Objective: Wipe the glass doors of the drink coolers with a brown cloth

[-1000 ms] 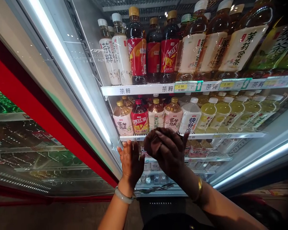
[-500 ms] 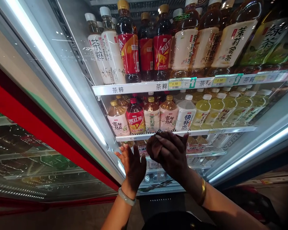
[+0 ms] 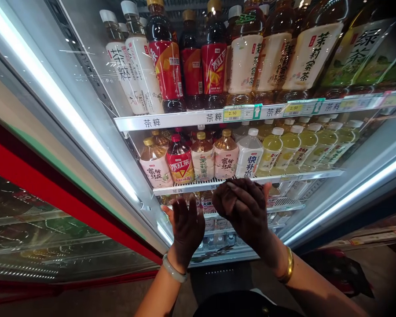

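Observation:
My left hand, a pale bangle on its wrist, is raised with fingers spread and holds nothing. Beside it, my right hand is closed around a crumpled dark cloth, whose folds bulge out on the left of the fingers. Both hands are in front of a lit drinks cooler, just below the front edge of its second shelf. Behind them on that shelf stand a red-label iced tea bottle, pink-label bottles and a clear white-capped bottle. Whether either hand touches the shelf, I cannot tell.
Tall tea bottles fill the upper shelf, whose edge carries price tags. Yellow drinks line the second shelf's right side. A red-framed glass panel borders the left. More bottles stand on lower shelves.
The view has shifted slightly, so the shelves sit further left. My right hand, still with the cloth, appears a little further right. My left hand's fingers have turned more toward the shelf.

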Available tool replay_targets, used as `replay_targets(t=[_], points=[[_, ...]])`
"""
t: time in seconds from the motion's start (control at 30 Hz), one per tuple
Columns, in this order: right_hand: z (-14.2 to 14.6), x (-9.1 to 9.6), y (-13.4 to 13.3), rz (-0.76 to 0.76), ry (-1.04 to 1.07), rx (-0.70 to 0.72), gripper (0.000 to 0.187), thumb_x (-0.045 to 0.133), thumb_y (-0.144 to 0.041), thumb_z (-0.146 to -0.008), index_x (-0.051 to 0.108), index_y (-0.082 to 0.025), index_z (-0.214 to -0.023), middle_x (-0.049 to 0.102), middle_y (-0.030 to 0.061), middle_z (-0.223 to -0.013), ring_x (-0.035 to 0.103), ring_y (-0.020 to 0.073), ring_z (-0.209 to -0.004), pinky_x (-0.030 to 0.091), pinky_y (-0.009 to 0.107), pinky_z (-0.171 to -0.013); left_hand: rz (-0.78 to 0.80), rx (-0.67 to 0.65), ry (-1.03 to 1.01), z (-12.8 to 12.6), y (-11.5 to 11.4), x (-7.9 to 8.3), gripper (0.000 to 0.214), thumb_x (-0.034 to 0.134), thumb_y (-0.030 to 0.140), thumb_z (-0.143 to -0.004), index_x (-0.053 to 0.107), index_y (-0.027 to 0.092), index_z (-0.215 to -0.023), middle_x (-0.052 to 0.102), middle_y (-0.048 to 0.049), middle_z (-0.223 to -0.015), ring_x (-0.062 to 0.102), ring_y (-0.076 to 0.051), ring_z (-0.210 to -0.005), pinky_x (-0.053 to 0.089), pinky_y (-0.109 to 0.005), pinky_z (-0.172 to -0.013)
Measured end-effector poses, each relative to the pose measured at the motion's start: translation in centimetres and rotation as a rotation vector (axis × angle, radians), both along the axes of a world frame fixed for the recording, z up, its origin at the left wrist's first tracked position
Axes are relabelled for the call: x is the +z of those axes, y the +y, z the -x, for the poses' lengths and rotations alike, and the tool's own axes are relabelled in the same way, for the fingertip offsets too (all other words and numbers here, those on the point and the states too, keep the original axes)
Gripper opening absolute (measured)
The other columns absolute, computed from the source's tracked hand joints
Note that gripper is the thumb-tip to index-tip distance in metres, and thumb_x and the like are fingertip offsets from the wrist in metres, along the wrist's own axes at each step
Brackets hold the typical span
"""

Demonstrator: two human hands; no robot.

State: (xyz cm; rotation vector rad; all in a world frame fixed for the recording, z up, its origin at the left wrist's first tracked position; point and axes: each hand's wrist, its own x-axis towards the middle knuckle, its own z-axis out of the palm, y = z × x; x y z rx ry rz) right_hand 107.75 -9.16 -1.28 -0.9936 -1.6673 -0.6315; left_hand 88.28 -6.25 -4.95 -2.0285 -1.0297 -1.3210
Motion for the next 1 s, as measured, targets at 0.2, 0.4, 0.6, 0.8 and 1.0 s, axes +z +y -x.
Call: replay_targets(t=[0.2, 0.4, 0.6, 0.8, 1.0], points=[[1.6, -1.3, 0.5, -0.020, -0.086, 0.046, 0.020, 0.058, -0.018, -0.098, 0.068, -0.027, -0.112, 0.075, -0.0008, -0.130, 0.035, 0.0218, -0.157, 0.012, 0.056, -0.136, 0.010, 0.008, -0.003, -2.0, 0.4, -1.3, 0.078, 0.050, 0.010, -0.098, 0.012, 0.012, -0.166, -0.003, -0.0108, -0.174, -0.005, -0.024, -0.163, 0.000, -0.043, -0.134], [-4.1, -2.9, -0.6, 0.015, -0.115, 0.040, 0.015, 0.062, -0.018, -0.097, 0.068, -0.023, -0.111, 0.076, 0.0038, -0.126, 0.041, 0.0251, -0.154, 0.021, 0.058, -0.134, 0.046, -0.030, 0.011, -4.1, -0.4, -1.8, 0.082, 0.055, 0.010, -0.095, 0.015, 0.016, -0.166, -0.001, -0.0071, -0.174, -0.006, -0.022, -0.163, -0.014, -0.049, -0.130], [-5.1, 0.2, -0.5, -0.004, 0.013, -0.032, 0.019, 0.072, -0.024, -0.092, 0.066, -0.025, -0.111, 0.070, 0.0053, -0.137, 0.041, 0.0277, -0.153, 0.026, 0.057, -0.132, 0.053, -0.029, -0.015, -6.8, -0.5, -0.4, 0.081, 0.055, 0.012, -0.096, 0.015, 0.016, -0.166, 0.000, -0.0085, -0.173, -0.006, -0.024, -0.162, -0.006, -0.045, -0.132], [-8.5, -3.2, -1.1, 0.035, -0.130, 0.040, 0.024, 0.058, -0.012, -0.096, 0.068, -0.025, -0.113, 0.076, 0.0015, -0.127, 0.035, 0.0216, -0.157, 0.017, 0.052, -0.135, -0.035, -0.101, 0.076, -9.9, -0.7, -0.5, 0.080, 0.050, 0.006, -0.094, 0.013, 0.009, -0.166, 0.005, -0.0122, -0.173, 0.001, -0.025, -0.162, 0.005, -0.045, -0.134], [-13.4, -0.5, -1.3, -0.034, 0.053, -0.059, 0.020, 0.071, -0.020, -0.091, 0.066, -0.023, -0.110, 0.072, 0.0068, -0.134, 0.044, 0.0281, -0.152, 0.030, 0.056, -0.130, 0.061, -0.076, 0.037, -14.3, -2.0, -0.3, 0.081, 0.058, 0.013, -0.096, 0.016, 0.015, -0.166, 0.003, -0.0102, -0.173, -0.003, -0.025, -0.162, -0.001, -0.048, -0.133]])
